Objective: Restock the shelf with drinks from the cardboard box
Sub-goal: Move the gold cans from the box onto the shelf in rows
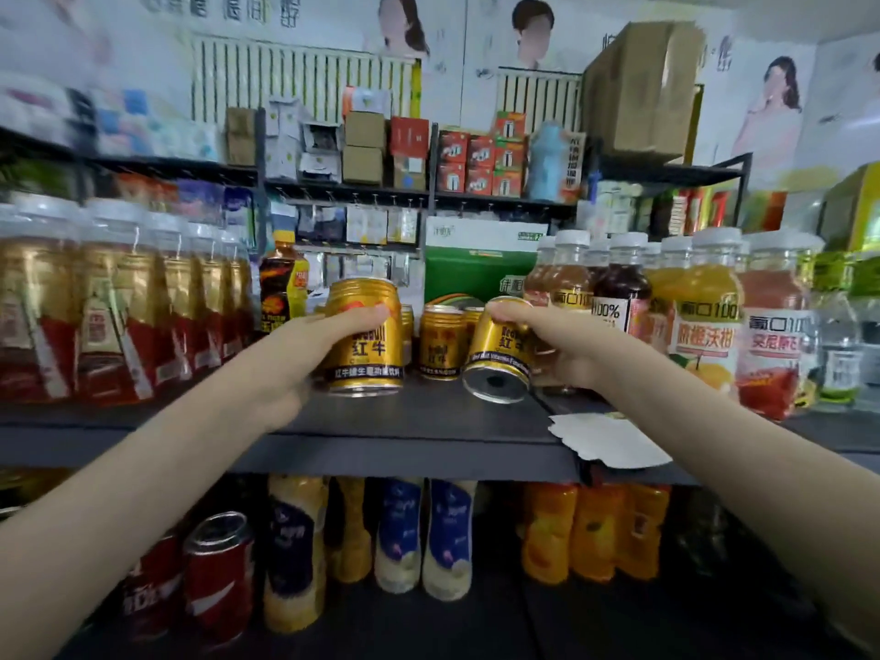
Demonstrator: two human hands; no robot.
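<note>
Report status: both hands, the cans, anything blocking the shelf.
Left hand grips upright gold can, base on shelf. Right hand grips second gold can, tilted, bottom toward camera. Stocked cans behind, juice bottles close right; slot ahead open.

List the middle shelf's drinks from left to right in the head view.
In order: red-labelled bottles → dark yellow-capped bottle → upright gold can in the left hand → free-standing gold can → tilted gold can in the right hand → white-capped juice bottles.
</note>
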